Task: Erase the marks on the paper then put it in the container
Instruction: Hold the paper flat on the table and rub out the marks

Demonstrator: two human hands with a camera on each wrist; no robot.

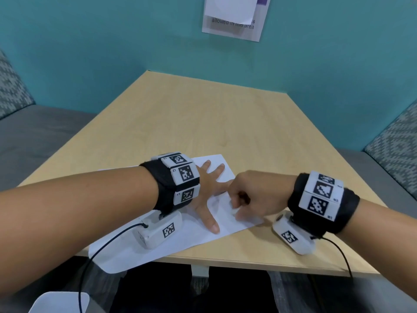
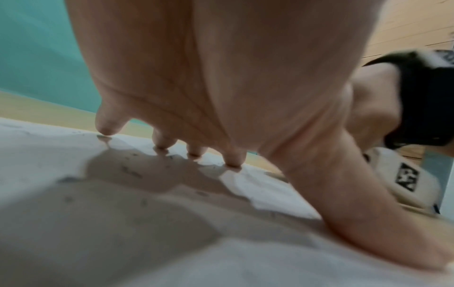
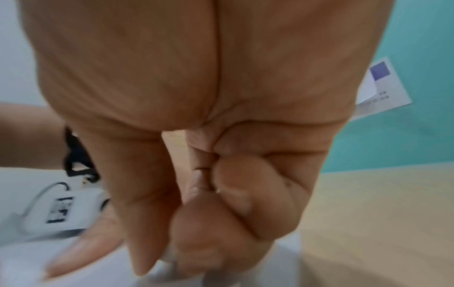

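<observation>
Spread flat, the left hand (image 1: 204, 188) pins the paper (image 1: 171, 233) at the table's (image 1: 225, 123) near edge, long axis running 7 to 1 o'clock, while the right hand's (image 1: 259, 195) curled fingers pinch something unclear

Far half of the table (image 1: 203, 114) lies open — near edge crowded by the paper (image 1: 203, 231).

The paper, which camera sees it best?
The head view: it shows the whole paper on the table, with the left hand pressing it flat. The left wrist view shows only a blurry close patch with specks; the right wrist view shows just a white corner.
</observation>
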